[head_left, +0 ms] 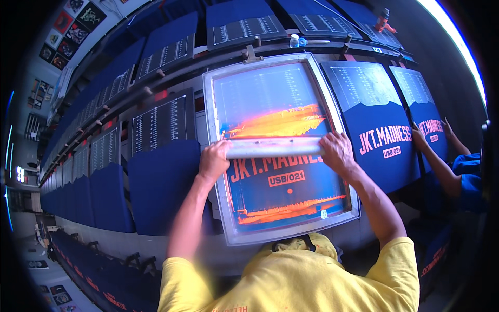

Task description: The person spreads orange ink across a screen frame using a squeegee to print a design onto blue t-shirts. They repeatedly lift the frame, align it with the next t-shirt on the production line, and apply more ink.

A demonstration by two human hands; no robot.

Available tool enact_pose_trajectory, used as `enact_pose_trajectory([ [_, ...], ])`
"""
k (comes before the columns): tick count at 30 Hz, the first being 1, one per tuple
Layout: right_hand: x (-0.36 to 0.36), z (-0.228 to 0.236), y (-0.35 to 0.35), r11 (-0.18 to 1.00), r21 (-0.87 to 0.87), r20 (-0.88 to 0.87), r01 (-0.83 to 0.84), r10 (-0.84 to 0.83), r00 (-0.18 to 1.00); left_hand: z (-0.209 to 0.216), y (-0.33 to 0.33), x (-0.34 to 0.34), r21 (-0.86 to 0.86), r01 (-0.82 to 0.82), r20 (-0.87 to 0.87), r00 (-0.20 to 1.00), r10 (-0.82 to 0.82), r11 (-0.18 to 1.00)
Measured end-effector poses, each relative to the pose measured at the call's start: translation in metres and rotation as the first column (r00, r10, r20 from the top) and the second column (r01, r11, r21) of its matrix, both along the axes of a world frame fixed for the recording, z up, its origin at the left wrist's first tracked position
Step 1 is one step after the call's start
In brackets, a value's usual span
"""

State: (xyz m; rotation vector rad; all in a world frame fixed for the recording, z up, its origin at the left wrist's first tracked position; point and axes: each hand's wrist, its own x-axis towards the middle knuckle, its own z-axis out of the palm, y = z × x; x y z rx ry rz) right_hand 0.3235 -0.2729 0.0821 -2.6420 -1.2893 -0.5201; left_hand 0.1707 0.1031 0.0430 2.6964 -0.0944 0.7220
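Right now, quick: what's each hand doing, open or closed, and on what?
Left hand: closed, holding the left end of the squeegee.
Right hand: closed, holding its right end.

Orange ink (283, 122), pale squeegee (275, 147)

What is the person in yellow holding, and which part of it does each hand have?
A pale squeegee bar: the left hand grips its left end, the right hand its right end.

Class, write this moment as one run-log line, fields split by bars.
left hand: holds left end of squeegee | right hand: holds right end | squeegee: across framed screen | orange ink: on both sides
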Motion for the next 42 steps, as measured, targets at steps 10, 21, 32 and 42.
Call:
enact_pose_trajectory([
  [10, 0.034, 0.025, -0.004, 0.999, -0.002, -0.071, -0.054, 0.054, 0.996, 0.029, -0.021, 0.001, -0.015, -0.125, -0.120, 0.985, 0.122, 0.992],
  [21, -0.126, 0.008, -0.125, 0.997, -0.063, -0.147, -0.040, 0.030, 0.989, -0.007, -0.153, -0.172, -0.056, -0.121, -0.141, 0.984, 0.112, 0.991],
  [32, -0.087, -0.009, -0.123, 0.992, -0.033, -0.068, -0.123, 0.120, 0.990, -0.032, -0.174, -0.171, 0.025, -0.133, -0.097, 0.986, 0.135, 0.991],
  [42, 0.024, 0.007, -0.062, 0.978, -0.047, 0.000, -0.206, 0.206, 0.979, -0.020, -0.129, -0.082, 0.090, -0.213, -0.084, 0.972, 0.221, 0.973],
])
